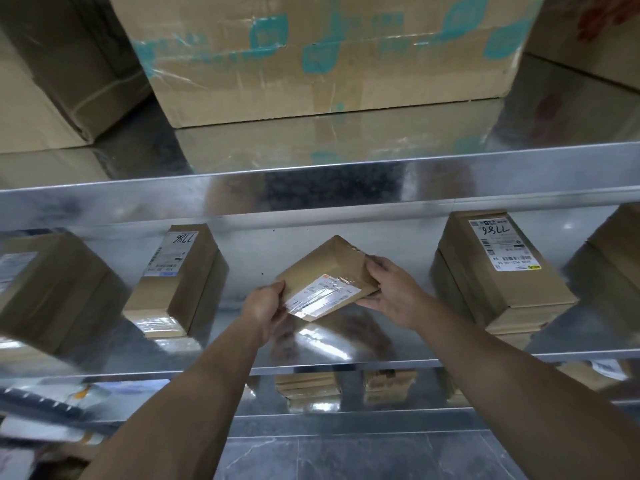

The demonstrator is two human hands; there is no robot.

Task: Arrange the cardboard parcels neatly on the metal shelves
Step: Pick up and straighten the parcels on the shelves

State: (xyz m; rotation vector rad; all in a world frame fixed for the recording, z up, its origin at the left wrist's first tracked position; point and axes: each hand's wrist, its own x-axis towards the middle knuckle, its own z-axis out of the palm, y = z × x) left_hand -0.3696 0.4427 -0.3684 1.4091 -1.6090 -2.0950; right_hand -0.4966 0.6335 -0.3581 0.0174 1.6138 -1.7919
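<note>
A small flat cardboard parcel with a taped white label hangs just above the middle metal shelf, turned at an angle. My left hand grips its near left corner. My right hand holds its right edge, thumb on top. On the same shelf a labelled parcel lies to the left and a stack of labelled parcels stands to the right.
Large cartons fill the upper shelf. A bigger box sits at the far left of the middle shelf and another box at its far right. More small parcels lie on the lower shelf. Grey tiled floor below.
</note>
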